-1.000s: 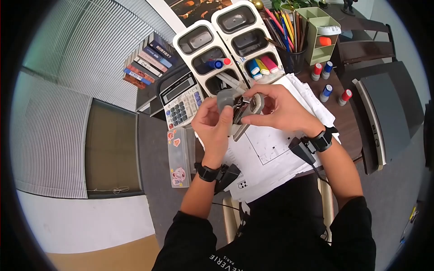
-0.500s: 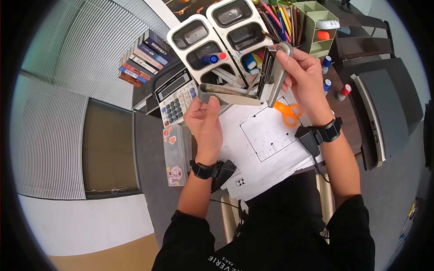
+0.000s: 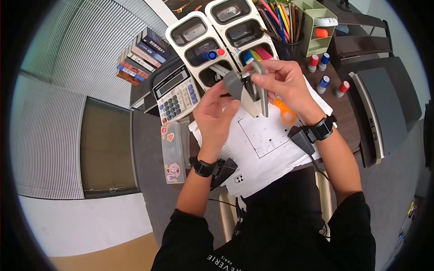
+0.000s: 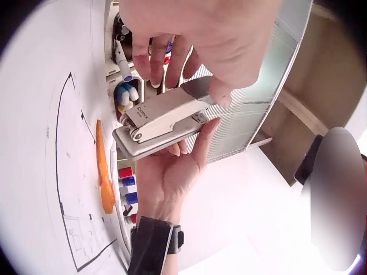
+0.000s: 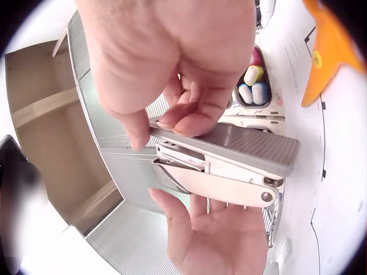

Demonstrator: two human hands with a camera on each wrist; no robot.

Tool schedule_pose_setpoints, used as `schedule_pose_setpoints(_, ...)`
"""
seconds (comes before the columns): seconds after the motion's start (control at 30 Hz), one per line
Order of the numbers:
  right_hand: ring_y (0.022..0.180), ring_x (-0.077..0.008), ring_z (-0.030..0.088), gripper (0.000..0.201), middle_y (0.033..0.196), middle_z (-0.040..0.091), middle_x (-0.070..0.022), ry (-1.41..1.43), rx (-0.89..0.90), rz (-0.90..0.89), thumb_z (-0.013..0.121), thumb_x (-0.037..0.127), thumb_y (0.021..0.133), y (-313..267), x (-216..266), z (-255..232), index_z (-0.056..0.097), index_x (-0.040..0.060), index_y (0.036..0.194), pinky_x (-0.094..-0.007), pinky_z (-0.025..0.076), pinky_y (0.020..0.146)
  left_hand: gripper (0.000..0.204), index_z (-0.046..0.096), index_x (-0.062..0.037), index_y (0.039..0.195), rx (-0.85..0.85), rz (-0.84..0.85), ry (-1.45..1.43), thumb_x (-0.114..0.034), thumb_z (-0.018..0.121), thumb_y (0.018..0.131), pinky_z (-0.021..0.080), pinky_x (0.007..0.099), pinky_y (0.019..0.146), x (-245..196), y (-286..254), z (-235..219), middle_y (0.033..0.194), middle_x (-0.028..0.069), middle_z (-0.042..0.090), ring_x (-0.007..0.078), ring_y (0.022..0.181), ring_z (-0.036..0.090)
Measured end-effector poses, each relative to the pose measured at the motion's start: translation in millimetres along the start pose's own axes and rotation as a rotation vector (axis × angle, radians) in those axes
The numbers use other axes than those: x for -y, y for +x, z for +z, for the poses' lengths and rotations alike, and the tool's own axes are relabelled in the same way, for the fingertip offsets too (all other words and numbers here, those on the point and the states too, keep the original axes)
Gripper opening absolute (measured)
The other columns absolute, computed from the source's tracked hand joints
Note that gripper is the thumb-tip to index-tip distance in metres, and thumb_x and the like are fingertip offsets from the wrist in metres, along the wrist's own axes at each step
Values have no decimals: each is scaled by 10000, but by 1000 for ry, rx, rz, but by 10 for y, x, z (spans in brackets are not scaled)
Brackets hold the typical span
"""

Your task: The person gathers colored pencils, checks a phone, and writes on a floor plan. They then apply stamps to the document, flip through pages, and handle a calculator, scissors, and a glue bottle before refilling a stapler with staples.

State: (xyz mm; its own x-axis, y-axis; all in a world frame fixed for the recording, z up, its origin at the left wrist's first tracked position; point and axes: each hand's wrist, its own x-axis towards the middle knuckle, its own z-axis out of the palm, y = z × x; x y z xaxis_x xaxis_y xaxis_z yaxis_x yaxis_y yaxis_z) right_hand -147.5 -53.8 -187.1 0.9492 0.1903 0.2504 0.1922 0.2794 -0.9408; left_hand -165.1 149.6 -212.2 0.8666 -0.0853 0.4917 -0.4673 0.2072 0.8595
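Observation:
A grey and cream stapler [image 3: 249, 103] is held up over printed sheets [image 3: 271, 140]. My right hand [image 3: 291, 92] grips it by the grey base [image 5: 246, 146], thumb on one side and fingers on the other. The cream upper arm [image 5: 223, 186] stands at a narrow angle to the base. Beside the grey cap [image 3: 233, 85] is my left hand [image 3: 214, 119], its fingers loosely extended and its thumb apart from the arm. Orange scissors [image 3: 285, 113] lie on the sheets below the right hand.
Behind the hands stands a white organizer [image 3: 201, 43] with pens and highlighters. A calculator [image 3: 176, 101] and a clear stickered box [image 3: 172, 156] are on the left. Several red and blue capped bottles [image 3: 323, 83] stand to the right, near a pencil cup [image 3: 289, 47].
Half a second ago both hands held the stapler spread wide. Its arm has since swung back toward the base, both hands have come closer together, and the left fingers have loosened.

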Motion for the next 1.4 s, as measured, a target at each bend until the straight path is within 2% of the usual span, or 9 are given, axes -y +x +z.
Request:
schedule_pose_setpoints(0.17, 506, -3, 441, 313, 593, 485, 82, -35, 82, 28, 787, 169, 888, -15, -6, 68, 716, -27, 1123, -200, 347, 455, 386, 646, 65, 1221, 108, -91, 76, -53, 776, 878, 490, 323, 979, -19, 7, -59, 1139, 102, 693, 144, 1038, 629)
schedule_pose_setpoints(0.4, 576, 4, 472, 315, 648, 527, 79, 3, 55, 3, 796, 186, 881, -32, -16, 96, 718, -25, 1101, -190, 367, 490, 370, 639, 76, 1218, 66, -85, 69, -40, 759, 887, 492, 320, 968, -83, -30, -50, 1134, 108, 695, 146, 1030, 635)
schedule_pose_setpoints(0.5, 599, -20, 512, 323, 698, 572, 54, -84, 36, -35, 775, 216, 899, -1, 2, -10, 715, -21, 1110, -201, 400, 511, 339, 634, 80, 1215, 41, -69, 21, -48, 724, 914, 504, 327, 963, -90, 6, -110, 1137, 125, 699, 167, 1030, 650)
schedule_pose_setpoints(0.67, 615, -67, 528, 370, 737, 596, 8, 300, -118, -172, 641, 293, 987, 64, -10, -152, 693, -36, 1147, -233, 440, 582, 276, 614, 63, 1203, -33, -32, -138, -124, 605, 1000, 542, 438, 973, -84, 87, -165, 1150, 162, 694, 322, 1129, 665)
schedule_pose_setpoints(0.8, 682, -64, 428, 500, 748, 516, 30, 246, -116, -194, 504, 375, 1052, 73, -40, -159, 587, -54, 1297, -238, 385, 669, 285, 594, 51, 1227, -32, -29, -109, -128, 601, 1005, 531, 466, 1000, -15, 66, -187, 1177, 176, 685, 330, 1153, 651)
schedule_pose_setpoints(0.93, 716, -69, 433, 494, 813, 535, 28, 344, -145, -219, 482, 358, 1062, 99, -11, -133, 553, -53, 1326, -249, 388, 687, 302, 572, 40, 1251, -49, -4, -230, -126, 612, 1001, 515, 473, 1033, 23, 120, -187, 1233, 208, 659, 323, 1192, 631)
schedule_pose_setpoints(1.1, 752, -86, 473, 432, 864, 586, 3, 487, -155, -252, 489, 339, 1063, 101, -80, -246, 603, -41, 1233, -271, 416, 719, 341, 563, 14, 1292, -16, -35, -316, -177, 598, 1012, 453, 510, 1105, 8, 88, -118, 1390, 256, 552, 351, 1262, 583)
schedule_pose_setpoints(1.33, 756, -123, 484, 282, 892, 601, -4, 717, -277, -218, 484, 299, 1070, 137, -61, -335, 614, 54, 1020, -307, 418, 740, 352, 532, 25, 1306, -42, -100, -552, -75, 623, 981, 507, 525, 1046, 36, 39, -54, 1342, 236, 582, 332, 1253, 583)
schedule_pose_setpoints(1.4, 761, -105, 484, 353, 1047, 623, -18, 754, -202, -268, 462, 282, 1068, 153, -95, -419, 569, 10, 1267, -274, 433, 733, 362, 545, 38, 1284, -13, -148, -423, -30, 653, 945, 548, 531, 987, 42, 20, -80, 1296, 221, 604, 309, 1189, 616)
